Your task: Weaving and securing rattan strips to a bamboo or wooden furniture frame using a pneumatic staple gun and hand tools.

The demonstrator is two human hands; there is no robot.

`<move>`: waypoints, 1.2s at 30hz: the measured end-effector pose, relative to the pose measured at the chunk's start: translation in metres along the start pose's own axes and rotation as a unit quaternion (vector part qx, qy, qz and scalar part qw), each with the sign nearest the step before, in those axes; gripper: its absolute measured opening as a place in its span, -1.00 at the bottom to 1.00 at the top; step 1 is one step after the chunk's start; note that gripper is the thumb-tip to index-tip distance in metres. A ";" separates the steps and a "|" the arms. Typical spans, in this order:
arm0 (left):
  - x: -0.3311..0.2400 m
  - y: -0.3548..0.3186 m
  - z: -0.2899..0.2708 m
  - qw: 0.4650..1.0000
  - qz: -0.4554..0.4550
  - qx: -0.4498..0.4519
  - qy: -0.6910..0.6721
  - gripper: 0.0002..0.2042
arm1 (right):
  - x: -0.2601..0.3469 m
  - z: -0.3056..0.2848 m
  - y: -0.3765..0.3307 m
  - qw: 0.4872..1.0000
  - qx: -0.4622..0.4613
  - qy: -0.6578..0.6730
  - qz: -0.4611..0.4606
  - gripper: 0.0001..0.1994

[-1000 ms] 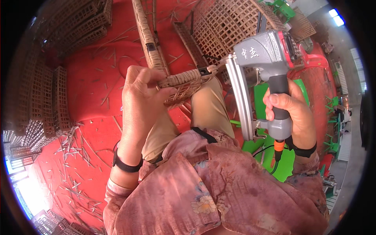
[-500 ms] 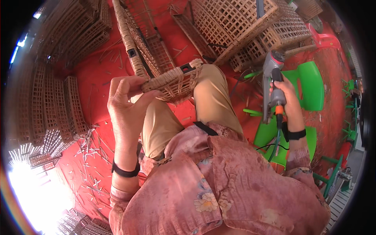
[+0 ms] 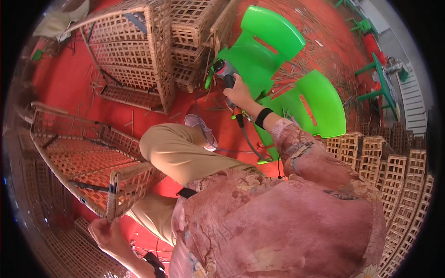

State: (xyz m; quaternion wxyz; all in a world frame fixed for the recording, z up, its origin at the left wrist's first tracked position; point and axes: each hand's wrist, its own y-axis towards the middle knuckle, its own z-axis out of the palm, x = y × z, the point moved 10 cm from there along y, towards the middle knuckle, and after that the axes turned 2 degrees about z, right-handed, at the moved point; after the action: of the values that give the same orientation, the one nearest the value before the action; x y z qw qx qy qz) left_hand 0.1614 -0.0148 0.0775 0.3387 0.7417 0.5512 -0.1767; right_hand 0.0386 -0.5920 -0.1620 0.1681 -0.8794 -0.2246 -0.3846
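My left hand (image 3: 105,232) pinches the lower corner of a woven wicker frame (image 3: 90,155), an open lattice piece with dark metal bars showing through. It leans against my knees at the left. My right hand (image 3: 240,92) is wrapped round the black grip of a grey pneumatic staple gun (image 3: 225,69), held out over the floor beside the green chair. An orange fitting joins the gun to a dark hose (image 3: 250,142), which hangs down toward my lap. My right hand hides part of the gun.
Two green plastic chairs (image 3: 271,39) stand at my right. Large wicker baskets (image 3: 123,51) are at the far left, and stacked lattice panels (image 3: 394,178) at the right. Cane scraps lie over the red floor (image 3: 320,28). A green stand (image 3: 380,85) is farther right.
The view has turned to the right. My right hand has brought the staple gun down beside the green chair. My left hand keeps its hold on the wicker frame's corner.
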 end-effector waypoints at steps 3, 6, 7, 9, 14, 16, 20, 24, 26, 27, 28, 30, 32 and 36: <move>0.023 -0.004 0.007 0.993 -0.055 -0.016 -0.106 -0.74 | -0.028 -0.001 0.025 0.999 -0.015 -0.018 0.032 -0.18; 0.024 -0.007 0.014 0.985 -0.070 -0.044 -0.149 -0.72 | -0.036 -0.008 0.048 0.995 -0.050 -0.076 0.045 -0.21; 0.018 -0.010 0.010 0.987 -0.073 -0.061 -0.128 -0.71 | -0.046 -0.007 0.060 0.991 -0.061 -0.097 0.062 -0.26; 0.022 -0.008 0.008 0.987 -0.060 -0.052 -0.139 -0.71 | -0.075 -0.012 0.082 0.987 -0.098 -0.093 0.088 -0.35; 0.036 -0.017 0.004 0.971 -0.111 -0.158 -0.141 -0.74 | -0.102 -0.044 0.107 0.971 -0.216 -0.102 0.000 -0.43; 0.038 -0.024 0.005 0.968 -0.122 -0.187 -0.116 -0.75 | -0.057 -0.052 0.063 0.942 -0.291 -0.091 -0.139 -0.47; 0.039 -0.012 0.023 0.969 -0.116 -0.183 -0.121 -0.75 | -0.098 -0.066 -0.029 0.968 -0.205 -0.072 -0.123 -0.55; 0.040 -0.006 0.041 0.969 -0.105 -0.173 -0.142 -0.76 | -0.175 -0.119 -0.104 0.957 -0.241 -0.158 -0.035 -0.69; 0.049 -0.006 0.029 0.966 -0.112 -0.186 -0.138 -0.76 | -0.225 -0.143 -0.120 0.932 -0.287 -0.217 0.040 -0.75; 0.053 -0.008 0.028 0.965 -0.114 -0.190 -0.137 -0.76 | -0.239 -0.154 -0.124 0.916 -0.306 -0.246 0.077 -0.76; 0.056 -0.008 0.026 0.965 -0.114 -0.195 -0.135 -0.76 | -0.249 -0.156 -0.121 0.919 -0.301 -0.244 0.070 -0.76; 0.058 -0.009 0.019 0.964 -0.114 -0.201 -0.133 -0.76 | -0.294 -0.154 -0.118 0.936 -0.237 -0.211 0.153 -0.76; 0.059 -0.010 0.004 0.966 -0.107 -0.205 -0.115 -0.76 | -0.323 -0.139 -0.110 0.941 -0.195 -0.238 0.139 -0.79; 0.068 -0.019 -0.002 0.989 -0.001 -0.141 -0.045 -0.83 | -0.380 -0.102 -0.081 0.910 -0.029 -0.403 0.090 -0.76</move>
State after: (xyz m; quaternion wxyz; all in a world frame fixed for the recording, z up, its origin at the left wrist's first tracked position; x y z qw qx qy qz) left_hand 0.1660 0.0369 0.0304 0.4645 0.6770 0.5557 -0.1307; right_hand -0.2944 -0.6729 -0.3722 0.0719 -0.9806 -0.1817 0.0131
